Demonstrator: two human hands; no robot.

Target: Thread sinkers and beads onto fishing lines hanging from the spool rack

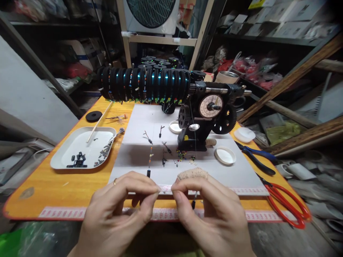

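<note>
Seen from above at the near edge of an orange wooden worktable (53, 189): left hand (118, 210) and right hand (211, 210), fingertips pinched together and almost meeting, closed on something too fine to make out, probably a thin line stretched between them. Below the right hand, a small dark slender float piece (193, 203) dangling. Just beyond the knuckles, a white paper sheet (241, 175) strewn with several more small dark rigs (163, 161), a scatter of coloured beads (181, 154) and a tan bristly pad (193, 173). At centre, a black hand-cranked winding machine with a round dial (211, 107), its long spindle carrying a row of black foam spools (144, 84), apparently already wound. To the left, a white rectangular tray (61, 157) holding dark tubes and grey metal bits. To the right, round white lids (225, 155), blue-handled pliers (257, 157) and red-handled scissors (289, 203), both lying apart from the hands. By appearances, well along: many spools full, a handful of loose rigs on the sheet yet to be finished.
</note>
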